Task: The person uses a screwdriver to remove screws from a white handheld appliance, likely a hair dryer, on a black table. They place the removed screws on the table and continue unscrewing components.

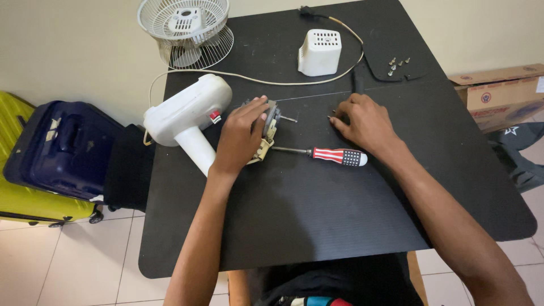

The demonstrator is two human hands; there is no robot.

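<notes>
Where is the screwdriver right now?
The screwdriver lies flat on the black table, mid-frame in the head view, between the left hand and right hand.

Two hands are seen over the black worktop: one left hand and one right hand. One fan motor, one white fan body, one white motor cover, one wire fan guard, one power cord and one striped-handled screwdriver are counted. About four small screws are counted on one dark mat, while two suitcases and one cardboard box are counted beside the worktop.
</notes>
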